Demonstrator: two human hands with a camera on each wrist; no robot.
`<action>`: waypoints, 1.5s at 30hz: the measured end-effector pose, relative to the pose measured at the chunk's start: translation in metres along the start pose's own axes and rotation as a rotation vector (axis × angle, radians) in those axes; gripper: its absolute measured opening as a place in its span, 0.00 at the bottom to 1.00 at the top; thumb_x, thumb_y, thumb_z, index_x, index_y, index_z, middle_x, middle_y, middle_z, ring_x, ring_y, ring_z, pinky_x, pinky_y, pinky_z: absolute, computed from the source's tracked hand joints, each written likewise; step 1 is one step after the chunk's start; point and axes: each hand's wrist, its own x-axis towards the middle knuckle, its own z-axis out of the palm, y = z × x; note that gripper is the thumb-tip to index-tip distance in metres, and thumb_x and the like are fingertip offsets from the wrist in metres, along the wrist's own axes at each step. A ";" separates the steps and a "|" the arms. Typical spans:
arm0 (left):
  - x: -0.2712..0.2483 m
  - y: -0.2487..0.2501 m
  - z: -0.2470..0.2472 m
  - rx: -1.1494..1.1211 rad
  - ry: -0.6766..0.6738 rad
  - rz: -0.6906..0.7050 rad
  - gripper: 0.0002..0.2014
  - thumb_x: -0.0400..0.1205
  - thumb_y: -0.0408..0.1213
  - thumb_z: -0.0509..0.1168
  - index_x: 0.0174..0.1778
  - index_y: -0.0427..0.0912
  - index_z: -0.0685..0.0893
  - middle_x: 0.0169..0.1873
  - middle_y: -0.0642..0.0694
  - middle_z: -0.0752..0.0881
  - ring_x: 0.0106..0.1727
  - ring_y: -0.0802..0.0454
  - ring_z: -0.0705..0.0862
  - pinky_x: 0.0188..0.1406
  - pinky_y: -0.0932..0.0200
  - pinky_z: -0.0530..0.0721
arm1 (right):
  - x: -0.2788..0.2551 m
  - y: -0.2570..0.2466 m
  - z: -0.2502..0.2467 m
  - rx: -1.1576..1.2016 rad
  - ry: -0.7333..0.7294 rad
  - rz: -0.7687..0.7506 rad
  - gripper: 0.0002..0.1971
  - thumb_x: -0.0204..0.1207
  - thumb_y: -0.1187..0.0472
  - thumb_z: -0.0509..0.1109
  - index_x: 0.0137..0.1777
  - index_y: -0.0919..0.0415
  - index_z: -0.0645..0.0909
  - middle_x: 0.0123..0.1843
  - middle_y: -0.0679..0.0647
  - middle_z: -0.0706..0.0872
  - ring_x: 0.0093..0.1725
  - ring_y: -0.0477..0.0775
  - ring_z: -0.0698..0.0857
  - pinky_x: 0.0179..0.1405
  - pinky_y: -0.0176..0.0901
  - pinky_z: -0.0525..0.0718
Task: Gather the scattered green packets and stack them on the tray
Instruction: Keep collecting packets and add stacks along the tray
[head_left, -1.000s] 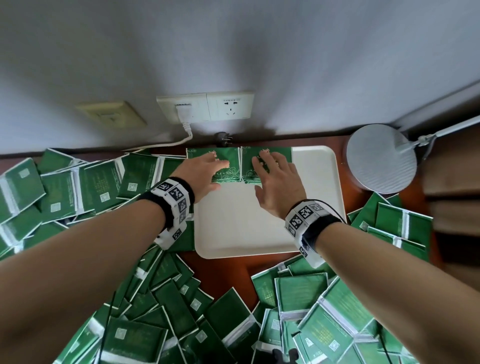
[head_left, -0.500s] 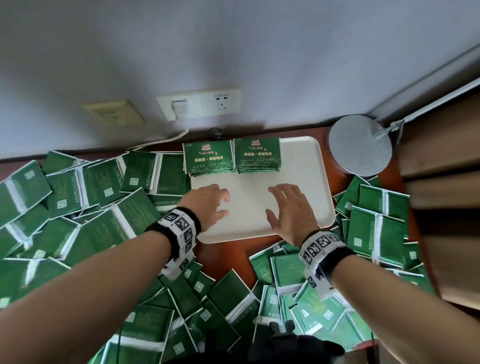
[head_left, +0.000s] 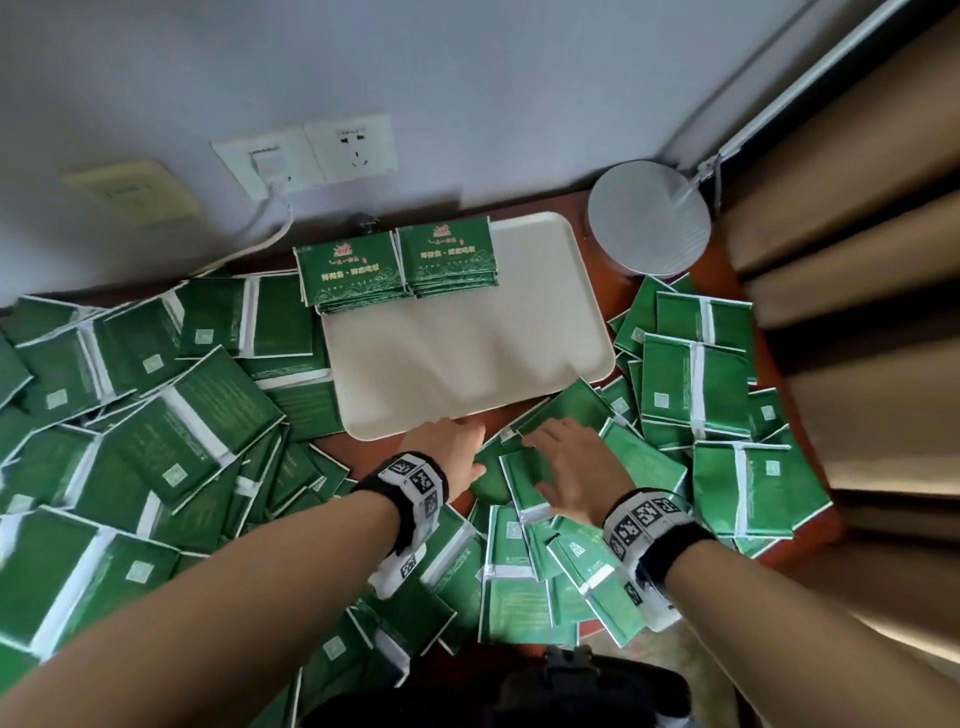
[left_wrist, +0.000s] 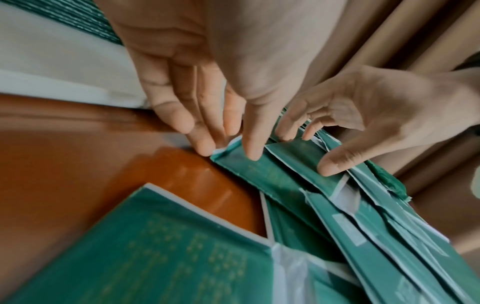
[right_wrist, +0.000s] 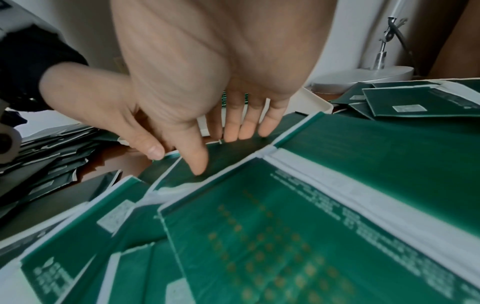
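The white tray sits on the brown table against the wall, with two neat stacks of green packets side by side along its far edge; the left stack overhangs the tray's far left corner. Loose green packets cover the table to the left, to the right and in front of the tray, most lying printed-back up and overlapping. Both hands are just in front of the tray's near edge. The left hand has straight, relaxed fingers whose tips touch the corner of one loose packet on the table; it grips nothing. The right hand is spread with fingers extended, its fingertips and thumb resting on the same cluster of packets; it also grips nothing. A round grey lamp base stands at the tray's far right corner. A white wall socket with a plugged cable is on the wall behind the tray. Tan curtains hang at the right.
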 end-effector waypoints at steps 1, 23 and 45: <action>0.000 0.002 0.003 0.002 0.002 -0.008 0.15 0.83 0.52 0.68 0.58 0.46 0.77 0.46 0.48 0.86 0.46 0.46 0.86 0.52 0.48 0.87 | -0.002 0.000 0.003 -0.016 0.001 0.007 0.32 0.77 0.49 0.75 0.79 0.53 0.70 0.73 0.49 0.76 0.71 0.51 0.72 0.77 0.48 0.69; -0.008 -0.011 0.007 -0.173 0.071 -0.158 0.03 0.85 0.36 0.62 0.50 0.49 0.80 0.46 0.53 0.82 0.45 0.52 0.83 0.45 0.55 0.83 | -0.010 0.035 -0.011 0.127 0.237 0.110 0.35 0.72 0.44 0.78 0.76 0.56 0.74 0.72 0.53 0.78 0.74 0.55 0.73 0.79 0.51 0.64; 0.009 0.135 0.032 0.263 -0.310 0.742 0.19 0.86 0.44 0.67 0.73 0.48 0.81 0.63 0.45 0.87 0.55 0.48 0.88 0.53 0.56 0.85 | -0.042 0.075 0.004 -0.011 0.120 0.305 0.45 0.72 0.43 0.78 0.84 0.56 0.62 0.76 0.54 0.73 0.74 0.54 0.72 0.79 0.50 0.68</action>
